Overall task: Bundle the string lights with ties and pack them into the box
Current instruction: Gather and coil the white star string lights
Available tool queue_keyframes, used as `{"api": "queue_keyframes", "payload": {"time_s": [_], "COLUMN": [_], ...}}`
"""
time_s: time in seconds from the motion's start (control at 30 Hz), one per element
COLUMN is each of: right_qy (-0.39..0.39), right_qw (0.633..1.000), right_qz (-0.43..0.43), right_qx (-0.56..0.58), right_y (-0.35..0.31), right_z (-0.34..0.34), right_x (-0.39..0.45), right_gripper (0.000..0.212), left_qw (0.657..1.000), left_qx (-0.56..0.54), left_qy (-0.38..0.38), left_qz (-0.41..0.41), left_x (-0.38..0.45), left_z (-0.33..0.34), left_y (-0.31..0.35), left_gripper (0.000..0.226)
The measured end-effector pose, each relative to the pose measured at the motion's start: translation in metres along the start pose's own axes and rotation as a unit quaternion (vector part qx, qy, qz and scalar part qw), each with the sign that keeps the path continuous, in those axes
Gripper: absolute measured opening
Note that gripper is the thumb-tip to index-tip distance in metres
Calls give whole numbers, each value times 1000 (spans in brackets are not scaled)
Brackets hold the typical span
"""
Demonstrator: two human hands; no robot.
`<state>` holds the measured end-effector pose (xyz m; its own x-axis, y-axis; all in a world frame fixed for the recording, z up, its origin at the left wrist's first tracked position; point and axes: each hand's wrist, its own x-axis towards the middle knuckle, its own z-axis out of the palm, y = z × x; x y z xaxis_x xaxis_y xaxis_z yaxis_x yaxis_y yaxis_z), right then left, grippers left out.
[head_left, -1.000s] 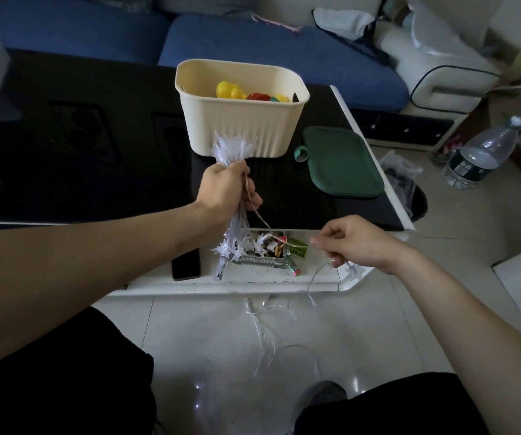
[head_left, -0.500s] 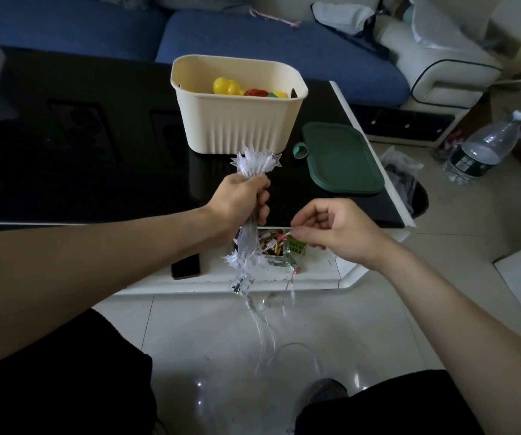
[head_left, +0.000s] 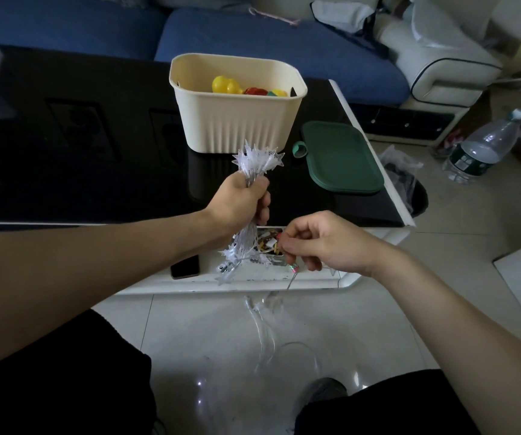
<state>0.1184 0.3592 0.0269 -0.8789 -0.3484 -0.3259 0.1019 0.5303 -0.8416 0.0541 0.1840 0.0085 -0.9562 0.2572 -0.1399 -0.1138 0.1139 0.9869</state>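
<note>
My left hand [head_left: 243, 202] grips a bunch of clear star-shaped string lights [head_left: 257, 160]; stars fan out above the fist and more hang below it. A loose tail of the same wire [head_left: 264, 328] trails down to the floor. My right hand [head_left: 318, 243] pinches a thin wire tie with a red and green end [head_left: 293, 268] just right of the bunch, over a small tray of ties [head_left: 268, 243]. The cream ribbed box [head_left: 237, 124] stands on the black table behind, with yellow and red items inside. Its green lid [head_left: 340, 158] lies to the right.
A dark phone [head_left: 185, 266] lies on the white lower shelf [head_left: 253, 285] of the table. A blue sofa [head_left: 253, 36] runs along the back. A plastic water bottle [head_left: 482, 146] and a black bin with a bag [head_left: 409, 186] stand on the tiled floor at right.
My left hand has lifted the light bunch and shifted it right. My right hand came in from the right toward the bunch, still pinching the tie.
</note>
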Motion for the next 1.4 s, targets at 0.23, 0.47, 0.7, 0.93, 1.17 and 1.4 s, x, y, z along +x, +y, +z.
{"api": "queue_keyframes", "payload": {"time_s": [0.23, 0.47, 0.7, 0.93, 1.17, 1.4], "right_qy": [112, 126, 187, 204, 147, 78], "right_qw": [990, 986, 978, 977, 989, 988], "right_qz": [-27, -28, -28, -31, 4, 17], "right_qx": [-82, -103, -86, -63, 22, 131], "right_y": [7, 8, 3, 1, 7, 16], "right_z": [0, 0, 5, 15, 11, 4], "right_x": [9, 10, 11, 14, 15, 13], "right_gripper": [8, 19, 14, 29, 48, 13], "left_qw": [1000, 997, 987, 960, 977, 986], "left_qx": [-6, -49, -73, 13, 34, -54], "left_qy": [-23, -33, -64, -218, -142, -97], "left_qz": [-20, -56, -127, -176, -155, -123], "left_x": [-3, -4, -7, -16, -8, -4], "left_z": [3, 4, 7, 9, 6, 1], "left_y": [-3, 1, 1, -2, -5, 2], "left_gripper": [35, 33, 21, 31, 29, 17]}}
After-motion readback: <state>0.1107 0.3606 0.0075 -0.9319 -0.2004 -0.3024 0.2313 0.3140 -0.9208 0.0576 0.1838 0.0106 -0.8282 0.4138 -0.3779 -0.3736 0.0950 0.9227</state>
